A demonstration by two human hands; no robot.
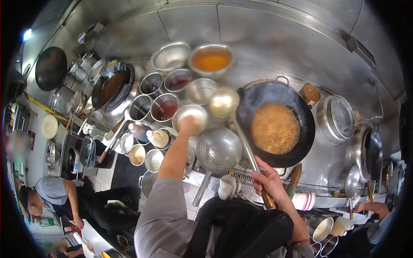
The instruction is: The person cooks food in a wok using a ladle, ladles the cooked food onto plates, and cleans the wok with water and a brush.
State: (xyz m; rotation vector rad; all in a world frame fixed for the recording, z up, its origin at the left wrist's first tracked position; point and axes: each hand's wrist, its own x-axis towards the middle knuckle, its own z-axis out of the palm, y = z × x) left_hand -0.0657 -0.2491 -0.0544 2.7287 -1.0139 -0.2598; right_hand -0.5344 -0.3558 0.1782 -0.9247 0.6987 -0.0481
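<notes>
My left hand reaches down into a small metal bowl with pale contents; its fingertips are hidden and blurred. My right hand is closed around the wooden-ended handle of a long metal ladle. The ladle's round bowl is raised between the seasoning containers and a black wok. Brown liquid bubbles and foams inside the wok. A perforated strainer lies just right of my left forearm, its handle pointing toward me.
Behind the left hand stand metal pots with dark red liquid and a bowl of orange liquid. A bamboo brush stands near the wok's front edge. Another wok sits left. Co-workers are at left and lower right.
</notes>
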